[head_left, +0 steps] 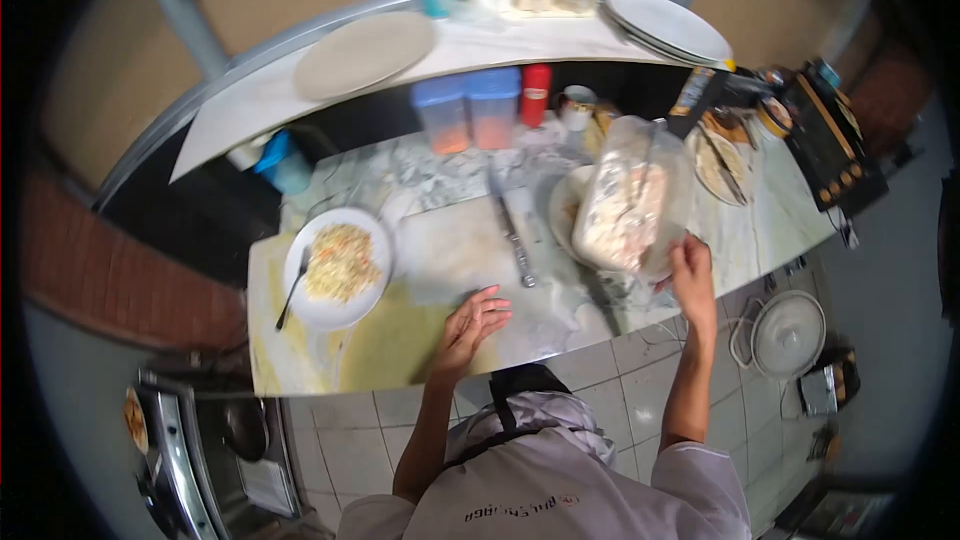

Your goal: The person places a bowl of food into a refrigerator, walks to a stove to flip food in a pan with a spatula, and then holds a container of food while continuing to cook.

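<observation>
My left hand point(474, 328) hovers at the counter's near edge, fingers loosely stretched, with nothing in it. My right hand point(690, 272) is closed at the near right corner of a clear plastic container point(607, 155), which appears tilted. Inside is a creamy, pale pink mixture point(630, 215) with a utensil lying in it. Partly hidden behind the container is a light plate point(561, 212). A knife point(514, 240) with a dark handle lies on the right side of a white cutting board point(450, 240), between my hands.
To the left, a white plate point(295, 290) holds shredded vegetables and a spoon point(292, 290). Lidded containers point(467, 120), a red bottle point(535, 95) and a mug point(577, 108) line the back. A toaster oven point(835, 140) stands right; stacked plates point(668, 25) sit on the shelf.
</observation>
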The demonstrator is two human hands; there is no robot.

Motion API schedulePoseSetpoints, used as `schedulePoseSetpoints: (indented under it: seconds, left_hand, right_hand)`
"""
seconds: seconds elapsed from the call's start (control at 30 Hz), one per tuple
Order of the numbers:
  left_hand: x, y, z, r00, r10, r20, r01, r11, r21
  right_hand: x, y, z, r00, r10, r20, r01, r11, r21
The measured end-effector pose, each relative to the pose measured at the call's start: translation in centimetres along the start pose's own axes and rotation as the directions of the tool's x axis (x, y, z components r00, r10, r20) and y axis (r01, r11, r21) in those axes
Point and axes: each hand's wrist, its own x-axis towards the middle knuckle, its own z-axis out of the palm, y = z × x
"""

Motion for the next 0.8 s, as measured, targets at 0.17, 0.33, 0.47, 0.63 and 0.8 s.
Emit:
schedulePoseSetpoints:
  seconds: [0.17, 0.33, 0.47, 0.63, 0.8]
  left_hand:
    - [-8.0, 1.6, -1.7, 0.984, 0.107, -0.141, -0.161, 0.872, -0.462]
    - [-20.7, -1.9, -6.8, 0.786, 0.091, -0.612, -0.44, 0.778, -0.449]
    - [-28.9, -5.8, -9.0, 0.668, 0.404, -0.625, -0.736, 0.48, -0.477]
    - [-37.0, -6.8, -7.6, 0.439, 0.334, -0.834, -0.851, 0.453, -0.267]
    - [-42.1, -7.6, -7.6, 0.3, 0.39, -0.87, -0.889, 0.445, -0.107]
  right_hand:
    - [-6.5, -2.4, 12.9, 0.852, -0.019, 0.523, 0.005, 1.0, 0.028]
    - [-15.0, -6.1, 22.2, 0.499, -0.115, 0.859, 0.085, 0.993, 0.084]
    - [-20.0, -7.2, 26.3, 0.25, -0.081, 0.965, 0.135, 0.99, 0.048]
    - [-25.1, -8.6, 30.8, -0.072, -0.087, 0.994, 0.226, 0.969, 0.102]
    - [-27.6, -9.2, 34.5, -0.181, -0.061, 0.982, 0.206, 0.974, 0.098]
